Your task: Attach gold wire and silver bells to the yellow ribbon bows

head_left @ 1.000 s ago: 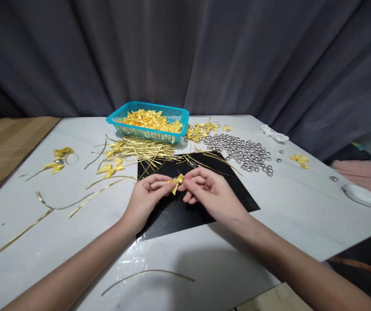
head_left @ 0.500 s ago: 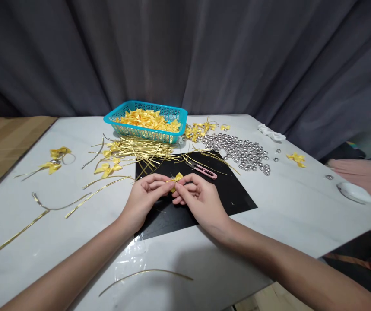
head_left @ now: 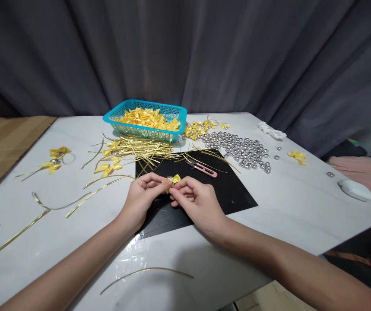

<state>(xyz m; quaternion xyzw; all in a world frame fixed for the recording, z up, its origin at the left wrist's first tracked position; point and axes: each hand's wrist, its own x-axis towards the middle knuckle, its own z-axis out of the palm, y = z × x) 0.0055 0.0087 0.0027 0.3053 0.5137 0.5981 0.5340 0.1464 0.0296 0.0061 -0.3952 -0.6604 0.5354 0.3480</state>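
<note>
Over the black mat, my left hand and my right hand meet, both with fingers pinched on one small yellow ribbon bow. A bit of something silvery shows at the bow's middle; the fingertips cover most of the rest. Behind my right hand a pair of pink-handled thread snips lies on the mat. A bundle of gold twist ties spreads across the mat's far left edge, with finished-looking yellow bows beside it.
At the back stands a blue basket full of yellow bows. Silver domed buttons are heaped right of it. Loose gold ties lie in front and at left. A white computer mouse sits at the right edge, cardboard at far left.
The bow has turned slightly between my fingers, and more of its right loop and silvery middle shows. Both hands have shifted a little to the left.
</note>
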